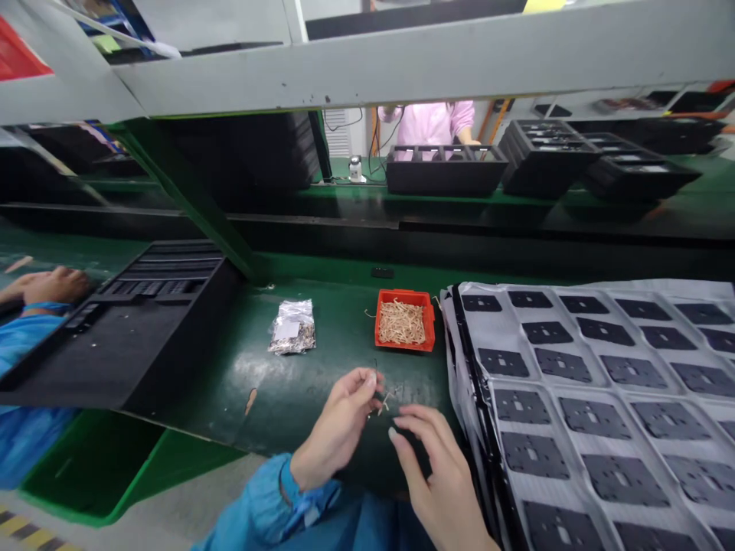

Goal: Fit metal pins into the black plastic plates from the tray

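Observation:
My left hand [343,421] pinches a small thin dark piece [375,366] between thumb and forefinger, and its exact kind is too small to make out. Beside it, my right hand [432,455] has thumb and fingers apart, with nothing visible between them. A few small tan pieces [386,403] show between the two hands, close to the table surface. Beyond the hands stands a red tray [405,346] filled with thin tan strips [400,321]. A clear plastic bag [294,327] of small metallic parts lies to the left of that tray.
At right, a stacked white blister tray [586,390] carries rows of dark flat plates [566,366]. A black foam tray [132,337] is at left, near a co-worker's hands [54,287]. Below hangs a green bin [97,467]. Across the line, a person in pink [428,126] stands behind black boxes [445,172].

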{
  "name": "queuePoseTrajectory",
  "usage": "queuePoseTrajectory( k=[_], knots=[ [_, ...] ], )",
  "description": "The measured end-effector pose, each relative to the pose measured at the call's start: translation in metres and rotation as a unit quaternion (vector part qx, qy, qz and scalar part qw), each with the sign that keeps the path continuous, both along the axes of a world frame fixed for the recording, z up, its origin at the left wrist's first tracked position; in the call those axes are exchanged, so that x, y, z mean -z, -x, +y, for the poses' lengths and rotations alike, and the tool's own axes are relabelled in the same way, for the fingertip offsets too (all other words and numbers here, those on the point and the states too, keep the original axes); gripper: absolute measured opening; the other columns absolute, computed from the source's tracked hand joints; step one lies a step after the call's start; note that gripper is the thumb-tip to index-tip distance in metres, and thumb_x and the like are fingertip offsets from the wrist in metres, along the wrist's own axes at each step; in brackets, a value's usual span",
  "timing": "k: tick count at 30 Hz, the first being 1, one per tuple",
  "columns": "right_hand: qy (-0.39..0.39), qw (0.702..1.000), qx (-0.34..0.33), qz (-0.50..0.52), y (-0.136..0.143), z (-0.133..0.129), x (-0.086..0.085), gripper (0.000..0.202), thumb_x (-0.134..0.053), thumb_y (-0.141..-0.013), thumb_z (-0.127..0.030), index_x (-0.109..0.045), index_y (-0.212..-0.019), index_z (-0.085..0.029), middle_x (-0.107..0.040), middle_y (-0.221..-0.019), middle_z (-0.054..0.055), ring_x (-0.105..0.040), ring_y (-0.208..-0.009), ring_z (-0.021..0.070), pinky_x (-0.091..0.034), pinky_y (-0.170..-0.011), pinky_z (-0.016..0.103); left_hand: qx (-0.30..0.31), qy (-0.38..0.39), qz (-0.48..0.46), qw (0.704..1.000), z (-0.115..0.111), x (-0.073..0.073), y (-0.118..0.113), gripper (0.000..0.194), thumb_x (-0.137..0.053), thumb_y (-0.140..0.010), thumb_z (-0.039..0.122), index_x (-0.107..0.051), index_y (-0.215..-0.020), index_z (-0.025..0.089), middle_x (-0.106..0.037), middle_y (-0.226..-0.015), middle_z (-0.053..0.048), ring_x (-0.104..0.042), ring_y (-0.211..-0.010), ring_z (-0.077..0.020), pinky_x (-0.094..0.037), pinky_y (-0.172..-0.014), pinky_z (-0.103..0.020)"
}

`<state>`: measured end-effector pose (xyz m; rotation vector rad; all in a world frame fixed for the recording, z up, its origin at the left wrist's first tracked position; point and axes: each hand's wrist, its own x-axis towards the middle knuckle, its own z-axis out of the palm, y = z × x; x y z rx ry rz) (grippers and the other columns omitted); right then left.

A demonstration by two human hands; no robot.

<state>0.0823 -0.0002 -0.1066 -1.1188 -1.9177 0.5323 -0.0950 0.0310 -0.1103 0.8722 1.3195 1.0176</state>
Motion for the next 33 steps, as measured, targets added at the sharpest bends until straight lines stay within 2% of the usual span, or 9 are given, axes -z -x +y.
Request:
queuePoseTrajectory(
  k=[2, 6, 9, 13, 19, 24, 27, 29, 33],
  knots=[
    [-0.036, 0.998, 0.043, -0.01, 0.003, 0.0, -0.003, 0.013, -0.055, -0.107, -0.025, -0.067, -0.112, -0.023, -0.071, -0.12, 0.01, -0.072, -0.111, 0.0206, -0.062, -0.091, 0.032, -0.039, 0.059, -0.128, 0.989, -0.019, -0.008, -0.02, 0.033, -0.065, -0.098, 0.051, -0.068, -0.105, 0.019, -0.071, -0.117, -0.009, -0.07, -0.1, -0.0189, -0.058, -0.09, -0.032],
    [-0.077, 0.993, 0.066, -0.053, 0.007, 0.001, -0.007, 0.013, -0.054, -0.106, -0.019, -0.066, -0.11, -0.02, -0.07, -0.125, 0.013, -0.069, -0.114, 0.0241, -0.062, -0.091, 0.039, -0.099, 0.152, -0.315, 0.931, -0.033, -0.02, -0.042, 0.033, -0.089, -0.08, 0.04, -0.076, -0.102, 0.019, -0.074, -0.111, -0.006, -0.071, -0.096, -0.0136, -0.058, -0.09, -0.022],
    [-0.083, 0.991, 0.072, -0.075, 0.008, 0.001, -0.008, 0.017, -0.049, -0.107, -0.015, -0.065, -0.108, -0.02, -0.071, -0.125, 0.013, -0.068, -0.115, 0.0239, -0.062, -0.089, 0.039, -0.131, 0.184, -0.392, 0.892, -0.033, -0.024, -0.047, 0.026, -0.092, -0.078, 0.028, -0.079, -0.098, 0.018, -0.075, -0.107, -0.004, -0.072, -0.097, -0.0137, -0.058, -0.095, -0.022],
    [-0.079, 0.99, 0.076, -0.086, 0.006, 0.001, -0.01, 0.016, -0.049, -0.107, -0.015, -0.064, -0.106, -0.02, -0.071, -0.126, 0.013, -0.068, -0.113, 0.0234, -0.062, -0.088, 0.038, -0.16, 0.191, -0.425, 0.87, -0.033, -0.026, -0.048, 0.011, -0.086, -0.085, 0.017, -0.08, -0.095, 0.016, -0.077, -0.103, -0.005, -0.073, -0.092, -0.0145, -0.06, -0.092, -0.023],
    [-0.077, 0.99, 0.058, -0.106, 0.006, 0.004, -0.014, 0.019, -0.048, -0.105, -0.013, -0.066, -0.107, -0.02, -0.072, -0.125, 0.012, -0.069, -0.112, 0.0245, -0.061, -0.087, 0.039, -0.178, 0.181, -0.403, 0.879, -0.031, -0.029, -0.048, 0.009, -0.085, -0.085, 0.016, -0.081, -0.093, 0.015, -0.077, -0.1, -0.006, -0.073, -0.09, -0.0144, -0.06, -0.086, -0.02],
    [-0.087, 0.987, 0.051, -0.125, 0.01, 0.005, -0.013, 0.022, -0.048, -0.103, -0.009, -0.067, -0.106, -0.019, -0.073, -0.123, 0.013, -0.069, -0.11, 0.026, -0.06, -0.083, 0.04, -0.169, 0.151, -0.347, 0.91, -0.033, -0.026, -0.049, 0.027, -0.095, -0.074, 0.03, -0.079, -0.092, 0.016, -0.075, -0.095, -0.006, -0.072, -0.089, -0.017, -0.059, -0.086, -0.023],
    [-0.097, 0.985, 0.043, -0.137, 0.012, 0.006, -0.01, 0.024, -0.047, -0.102, -0.008, -0.066, -0.111, -0.018, -0.072, -0.123, 0.014, -0.069, -0.109, 0.0272, -0.062, -0.082, 0.041, -0.177, 0.096, -0.265, 0.943, -0.033, -0.02, -0.047, 0.032, -0.095, -0.074, 0.039, -0.076, -0.094, 0.021, -0.071, -0.091, -0.003, -0.069, -0.086, -0.0184, -0.058, -0.082, -0.027],
    [-0.102, 0.985, 0.046, -0.133, 0.013, 0.007, -0.008, 0.024, -0.048, -0.101, -0.008, -0.066, -0.112, -0.018, -0.072, -0.123, 0.014, -0.07, -0.108, 0.027, -0.063, -0.083, 0.041, -0.189, 0.039, -0.184, 0.964, -0.031, -0.016, -0.043, 0.028, -0.094, -0.077, 0.038, -0.077, -0.093, 0.024, -0.07, -0.099, -0.003, -0.068, -0.094, -0.0195, -0.055, -0.085, -0.026],
    [-0.119, 0.986, 0.051, -0.109, 0.018, 0.012, -0.007, 0.021, -0.05, -0.1, -0.009, -0.066, -0.108, -0.02, -0.07, -0.122, 0.014, -0.07, -0.108, 0.0257, -0.064, -0.087, 0.041, -0.161, -0.061, -0.043, 0.984, -0.029, -0.014, -0.03, 0.017, -0.094, -0.075, 0.033, -0.083, -0.074, 0.021, -0.072, -0.109, -0.01, -0.066, -0.108, -0.0274, -0.053, -0.093, -0.03]
  ],
)
